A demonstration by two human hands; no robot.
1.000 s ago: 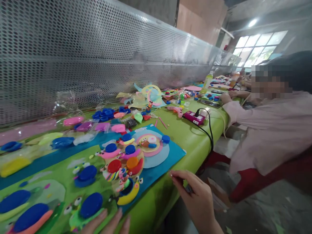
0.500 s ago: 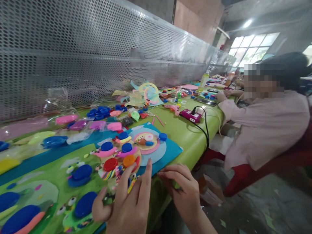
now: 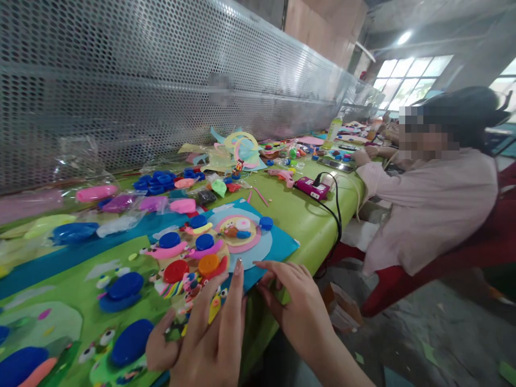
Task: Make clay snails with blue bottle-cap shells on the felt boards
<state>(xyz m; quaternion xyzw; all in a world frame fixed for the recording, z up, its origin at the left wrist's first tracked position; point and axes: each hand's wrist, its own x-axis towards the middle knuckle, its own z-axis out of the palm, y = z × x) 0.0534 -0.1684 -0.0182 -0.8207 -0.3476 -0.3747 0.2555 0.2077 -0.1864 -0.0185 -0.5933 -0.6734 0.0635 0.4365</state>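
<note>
My left hand (image 3: 209, 328) has its fingers stretched out over a cluster of small clay figures (image 3: 191, 285) at the blue sheet's near left side. My right hand (image 3: 296, 298) curls around the near edge of the blue sheet (image 3: 280, 242), with the index finger over its top and the thumb at the rim. On that sheet are pale blue, pink and yellow paper rings (image 3: 264, 250) with a clay snail-like figure (image 3: 231, 231) in the middle. Clay snails with a red cap (image 3: 176, 271), an orange cap (image 3: 208, 264) and blue caps (image 3: 169, 239) stand beside the rings.
Left lies a green sheet (image 3: 155, 258) with blue-capped figures. Bagged clay (image 3: 121, 202) and loose blue caps (image 3: 157, 183) line the metal mesh screen (image 3: 161, 97). A purple power strip (image 3: 312, 188) with a black cable sits right. A co-worker (image 3: 435, 209) sits beyond.
My right index finger has reached further onto the blue sheet, toward my left hand. The view has shifted slightly right. My left hand stays over the figures.
</note>
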